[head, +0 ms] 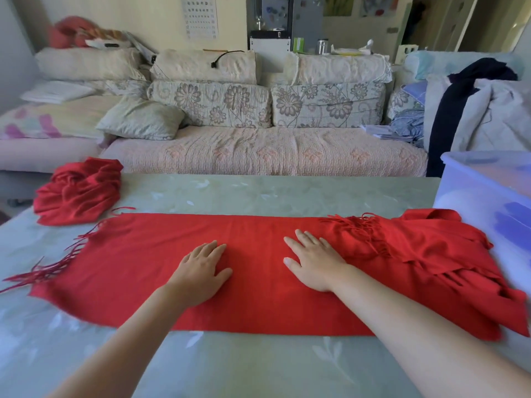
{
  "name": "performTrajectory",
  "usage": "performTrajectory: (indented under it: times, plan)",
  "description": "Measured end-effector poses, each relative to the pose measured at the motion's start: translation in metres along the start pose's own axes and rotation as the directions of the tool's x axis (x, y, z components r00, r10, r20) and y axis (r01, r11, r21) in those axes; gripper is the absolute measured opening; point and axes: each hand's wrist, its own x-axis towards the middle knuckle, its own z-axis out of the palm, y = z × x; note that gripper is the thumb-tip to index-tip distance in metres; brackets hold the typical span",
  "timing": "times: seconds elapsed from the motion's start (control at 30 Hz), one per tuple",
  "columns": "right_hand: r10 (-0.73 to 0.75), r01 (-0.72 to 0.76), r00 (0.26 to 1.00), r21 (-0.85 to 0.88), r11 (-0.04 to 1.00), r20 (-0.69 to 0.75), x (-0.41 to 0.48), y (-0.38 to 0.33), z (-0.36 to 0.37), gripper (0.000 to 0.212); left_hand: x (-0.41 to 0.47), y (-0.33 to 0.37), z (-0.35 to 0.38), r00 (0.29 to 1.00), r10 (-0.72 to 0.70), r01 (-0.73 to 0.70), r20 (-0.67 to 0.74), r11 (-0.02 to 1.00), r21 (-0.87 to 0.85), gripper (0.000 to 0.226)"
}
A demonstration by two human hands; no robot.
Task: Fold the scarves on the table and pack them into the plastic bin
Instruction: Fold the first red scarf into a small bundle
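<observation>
left hand (202, 271) and right hand (311, 265) lay flat, gripping nothing, on the red scarf (129, 268); smoothing outward first seemed wise

Head view, down over near table (258, 191)

Left hand (201, 271) and right hand (311, 264) lie flat, fingers straight.
</observation>
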Motion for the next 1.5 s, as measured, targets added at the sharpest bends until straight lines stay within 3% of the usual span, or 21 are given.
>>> performTrajectory:
  times: [0.13, 0.23, 0.53, 0.7, 0.87, 1.0, 1.17, 1.23, 1.37, 1.5]
  plan:
    - [-0.132, 0.132, 0.991, 0.006, 0.991, 0.007, 0.032, -0.083, -0.008, 0.065, -0.018, -0.047, -0.014, 0.992, -0.119, 0.118, -0.045, 0.993, -0.023, 0.066]
    - [-0.232, 0.232, 0.973, 0.003, 0.973, 0.004, 0.059, -0.15, -0.012, 0.064, -0.028, -0.081, -0.022, 0.969, -0.247, 0.247, 0.0, 0.968, -0.032, 0.068]
    - [-0.435, 0.436, 0.899, -0.015, 0.9, 0.055, 0.124, -0.33, 0.01, 0.057, -0.081, -0.212, -0.04, 0.893, -0.45, 0.45, 0.016, 0.893, 0.025, 0.074]
    - [-0.438, 0.426, 0.886, -0.109, 0.898, -0.15, 0.158, -0.38, 0.009, 0.028, -0.096, -0.248, -0.052, 0.902, -0.409, 0.405, -0.14, 0.913, -0.06, 0.053]
    - [-0.426, 0.411, 0.89, -0.115, 0.904, -0.162, 0.208, -0.392, -0.011, 0.045, -0.092, -0.261, -0.061, 0.839, -0.511, 0.512, -0.185, 0.858, -0.045, 0.045]
    - [-0.508, 0.482, 0.861, -0.26, 0.837, -0.036, 0.233, -0.398, -0.017, 0.06, -0.086, -0.261, -0.056, 0.817, -0.543, 0.558, -0.196, 0.829, 0.026, 0.043]
    - [-0.608, 0.546, 0.793, -0.393, 0.74, -0.042, 0.246, -0.397, -0.011, 0.043, -0.081, -0.257, -0.057, 0.84, -0.501, 0.527, -0.209, 0.845, 0.092, 0.03]
    - [-0.58, 0.525, 0.812, -0.349, 0.777, -0.069, 0.249, -0.388, -0.011, 0.034, -0.078, -0.253, -0.06, 0.85, -0.485, 0.501, -0.207, 0.865, 0.028, 0.027]
    - [-0.558, 0.536, 0.814, -0.16, 0.829, -0.162, 0.237, -0.346, -0.03, 0.024, -0.071, -0.228, -0.079, 0.85, -0.456, 0.392, -0.265, 0.882, -0.261, 0.021]
    - [-0.495, 0.502, 0.833, -0.038, 0.864, -0.245, 0.209, -0.271, -0.052, 0.036, -0.06, -0.181, -0.099, 0.914, -0.326, 0.222, -0.242, 0.901, -0.373, 0.019]
